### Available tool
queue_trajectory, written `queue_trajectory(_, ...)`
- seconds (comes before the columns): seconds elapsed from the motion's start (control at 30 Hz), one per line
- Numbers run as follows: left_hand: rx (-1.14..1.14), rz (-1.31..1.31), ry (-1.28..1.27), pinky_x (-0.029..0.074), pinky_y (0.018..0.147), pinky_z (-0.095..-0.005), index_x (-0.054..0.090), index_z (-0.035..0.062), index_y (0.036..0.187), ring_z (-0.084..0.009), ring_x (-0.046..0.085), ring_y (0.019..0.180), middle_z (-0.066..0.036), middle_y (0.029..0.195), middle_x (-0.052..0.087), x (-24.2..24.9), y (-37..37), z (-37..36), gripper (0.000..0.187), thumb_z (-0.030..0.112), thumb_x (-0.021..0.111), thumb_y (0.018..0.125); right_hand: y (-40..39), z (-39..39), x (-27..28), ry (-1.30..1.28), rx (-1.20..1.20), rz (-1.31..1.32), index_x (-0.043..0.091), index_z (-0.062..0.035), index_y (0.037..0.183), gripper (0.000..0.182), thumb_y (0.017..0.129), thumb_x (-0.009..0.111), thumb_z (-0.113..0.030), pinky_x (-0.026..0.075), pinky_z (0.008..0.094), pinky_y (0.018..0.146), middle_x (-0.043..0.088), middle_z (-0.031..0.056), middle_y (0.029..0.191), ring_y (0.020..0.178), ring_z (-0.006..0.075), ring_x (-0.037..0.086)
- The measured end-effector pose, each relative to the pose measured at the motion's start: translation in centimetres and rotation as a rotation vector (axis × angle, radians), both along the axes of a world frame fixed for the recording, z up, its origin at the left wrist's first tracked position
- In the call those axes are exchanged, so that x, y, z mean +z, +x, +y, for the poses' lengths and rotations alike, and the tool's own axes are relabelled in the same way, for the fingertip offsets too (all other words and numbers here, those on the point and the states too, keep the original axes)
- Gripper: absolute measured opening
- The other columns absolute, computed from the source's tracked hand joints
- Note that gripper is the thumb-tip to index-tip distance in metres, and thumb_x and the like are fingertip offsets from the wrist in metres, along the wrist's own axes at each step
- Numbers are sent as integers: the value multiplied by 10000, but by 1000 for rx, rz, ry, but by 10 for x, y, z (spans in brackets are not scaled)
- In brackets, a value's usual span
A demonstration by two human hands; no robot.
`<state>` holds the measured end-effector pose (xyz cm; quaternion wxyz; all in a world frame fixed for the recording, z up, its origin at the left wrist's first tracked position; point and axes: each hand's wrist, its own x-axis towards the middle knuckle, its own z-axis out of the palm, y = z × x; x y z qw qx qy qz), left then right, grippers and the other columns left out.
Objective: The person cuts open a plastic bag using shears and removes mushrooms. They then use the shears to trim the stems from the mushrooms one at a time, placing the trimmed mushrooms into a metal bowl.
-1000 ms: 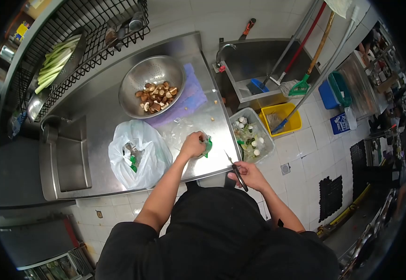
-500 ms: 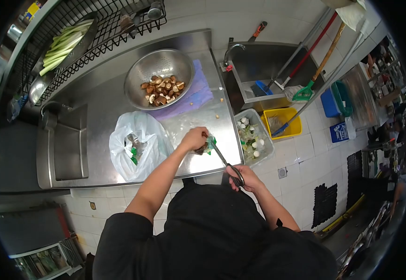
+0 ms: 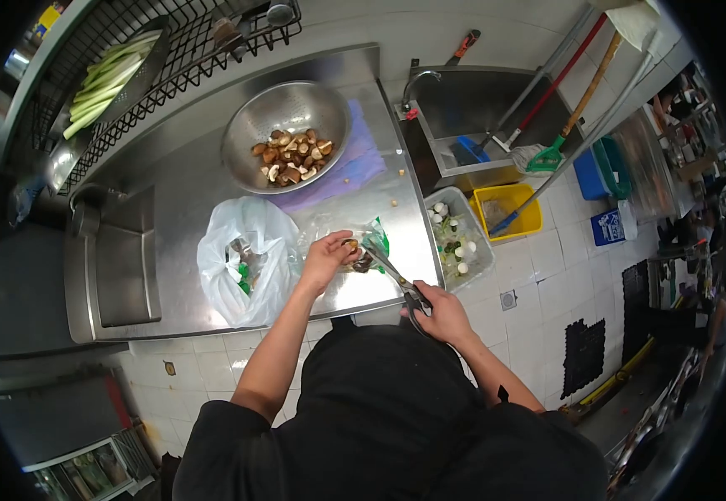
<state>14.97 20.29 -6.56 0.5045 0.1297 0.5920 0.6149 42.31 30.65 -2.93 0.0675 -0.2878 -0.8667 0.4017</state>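
Observation:
Between its fingertips my left hand pinches a small mushroom, over the steel counter. My right hand is wrapped round the handles of a pair of scissors, whose blades point up and left, close to the mushroom. Under and beside the blades lies a clear and green plastic bag, with dark mushrooms at it. Behind my hands a steel colander holds brown mushrooms with pale cut faces. A white plastic bag stands left of my left hand.
A purple cloth lies partly beneath the colander. Small scraps dot the counter's right side. A sink is at the left, another at the back right. Beyond the counter's right edge stand a clear bin and a yellow bucket.
My left hand has moved left and away from the green plastic, and a mushroom now shows in its fingers. The scissors have shifted slightly, and their blades look parted.

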Motion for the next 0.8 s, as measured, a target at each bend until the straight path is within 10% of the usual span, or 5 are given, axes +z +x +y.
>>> queue_trajectory(0.43,0,186,-109,572,919,-297,529,-134,1292,-219,669,1052,-184,1175,645,3,-2,-11,342,-37,457,973,-32,-1,5,287,193,-115,545,-65,1312,550,824,734,-235,561,432,718,670,136,922,852,328,680)
queue_trajectory(0.8,10,-45,-331,639,738,-314,597,-138,1108,-269,729,799,-193,998,678,-5,-6,-9,206,5,538,974,-29,-2,-4,-101,52,-154,650,-16,1110,371,801,775,-181,520,391,656,690,118,742,671,291,672)
